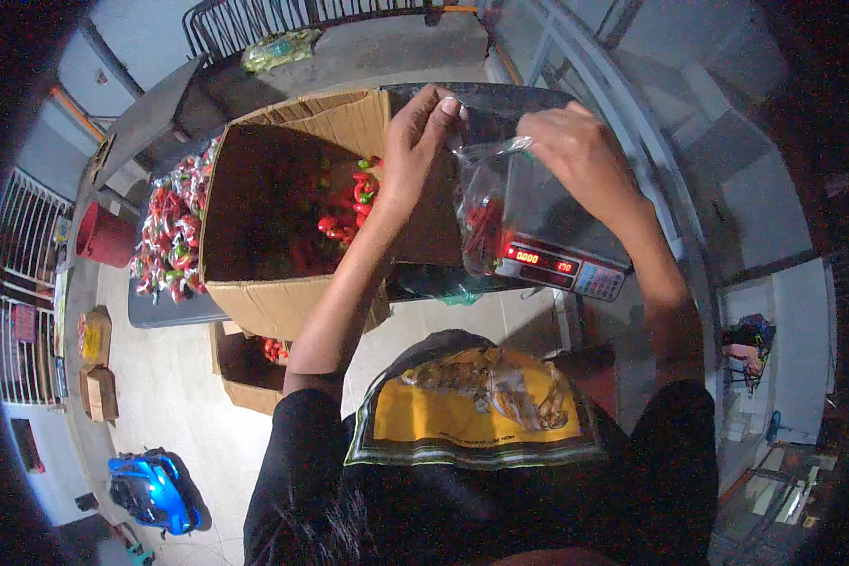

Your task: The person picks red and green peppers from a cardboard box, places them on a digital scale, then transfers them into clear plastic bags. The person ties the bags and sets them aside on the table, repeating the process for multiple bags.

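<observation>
My left hand (417,141) pinches the top edge of a clear plastic bag (491,203) that holds red chillies. My right hand (580,151) grips the same bag's mouth from the right side. The bag hangs over a digital scale (566,269) with a red lit display. To the left of the bag stands an open cardboard box (274,179) with red and green chillies (344,212) inside it.
A pile of bagged chillies (172,231) lies on the table left of the box. Below the table are another cardboard box (245,363), a red bucket (104,236), small cartons (94,363) and a blue helmet (156,491) on the floor. A metal railing (255,19) runs behind.
</observation>
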Demonstrator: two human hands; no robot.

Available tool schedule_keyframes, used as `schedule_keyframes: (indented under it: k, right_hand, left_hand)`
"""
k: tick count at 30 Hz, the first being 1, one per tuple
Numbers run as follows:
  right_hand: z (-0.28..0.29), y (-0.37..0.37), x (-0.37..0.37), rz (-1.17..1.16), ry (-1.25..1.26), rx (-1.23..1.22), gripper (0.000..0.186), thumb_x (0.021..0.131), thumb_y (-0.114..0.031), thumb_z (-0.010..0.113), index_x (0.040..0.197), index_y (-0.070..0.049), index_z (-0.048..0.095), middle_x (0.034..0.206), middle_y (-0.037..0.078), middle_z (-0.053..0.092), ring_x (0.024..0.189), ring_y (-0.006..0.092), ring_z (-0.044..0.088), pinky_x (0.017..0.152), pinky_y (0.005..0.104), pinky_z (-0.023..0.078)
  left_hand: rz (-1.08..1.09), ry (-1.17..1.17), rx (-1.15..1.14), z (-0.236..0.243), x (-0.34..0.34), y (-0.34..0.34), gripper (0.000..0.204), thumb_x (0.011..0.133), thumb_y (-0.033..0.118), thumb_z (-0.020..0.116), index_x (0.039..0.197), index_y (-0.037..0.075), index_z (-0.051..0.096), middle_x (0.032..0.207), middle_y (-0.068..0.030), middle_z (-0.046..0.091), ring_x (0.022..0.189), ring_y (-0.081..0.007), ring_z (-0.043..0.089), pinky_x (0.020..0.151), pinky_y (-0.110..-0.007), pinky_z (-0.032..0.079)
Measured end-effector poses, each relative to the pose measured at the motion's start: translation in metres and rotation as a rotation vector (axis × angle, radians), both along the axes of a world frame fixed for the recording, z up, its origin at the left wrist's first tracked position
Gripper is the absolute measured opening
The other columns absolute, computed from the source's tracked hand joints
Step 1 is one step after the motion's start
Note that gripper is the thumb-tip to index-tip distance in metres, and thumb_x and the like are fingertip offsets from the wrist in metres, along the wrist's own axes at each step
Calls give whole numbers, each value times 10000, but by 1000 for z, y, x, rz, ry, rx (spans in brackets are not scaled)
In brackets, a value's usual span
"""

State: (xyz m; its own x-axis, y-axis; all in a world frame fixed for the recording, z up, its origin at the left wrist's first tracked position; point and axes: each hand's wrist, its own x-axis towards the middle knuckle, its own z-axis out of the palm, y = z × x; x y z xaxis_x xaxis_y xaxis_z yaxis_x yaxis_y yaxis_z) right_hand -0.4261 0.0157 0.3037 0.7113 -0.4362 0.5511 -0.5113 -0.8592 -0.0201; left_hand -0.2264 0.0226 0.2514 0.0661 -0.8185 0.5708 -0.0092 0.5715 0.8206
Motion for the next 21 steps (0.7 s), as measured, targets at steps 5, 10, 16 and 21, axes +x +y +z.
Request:
schedule_keyframes:
  k: [5, 10, 16, 21]
  right_hand:
    - [0, 12, 14, -53, -97, 99, 113, 784, -66, 578, 867, 9, 560, 789, 147, 578, 753, 322, 556, 680, 369, 411]
    - [6, 5, 22, -29, -444, 172, 137, 793, -62, 575, 910, 11, 565, 783, 141, 583, 756, 234, 594, 683, 315, 434]
    - [-34, 18, 23, 32, -863, 486, 447, 832, -138, 608, 1227, -10, 442, 1200, 104, 483, 1085, 163, 453, 916, 276, 364]
    - [-126, 22, 25, -66, -555, 711, 452, 769, -111, 670, 1173, -26, 485, 1154, 100, 517, 1009, 167, 498, 852, 289, 405]
  left_hand:
    - [-99, 86, 69, 13, 3, 7, 219, 934, 221, 490, 866, 16, 522, 761, 10, 492, 718, -71, 436, 659, -224, 388]
    - [-279, -63, -7, 21, 5, 20, 234, 878, 211, 589, 957, -2, 531, 816, -15, 566, 744, -65, 477, 671, -235, 410]
    - [18, 46, -80, 40, 3, 12, 182, 813, 117, 652, 918, 5, 555, 736, -33, 589, 664, -67, 489, 570, -241, 413]
    - [35, 19, 4, 27, -5, 16, 174, 806, 87, 651, 916, 15, 536, 786, -19, 572, 714, -64, 500, 613, -219, 419]
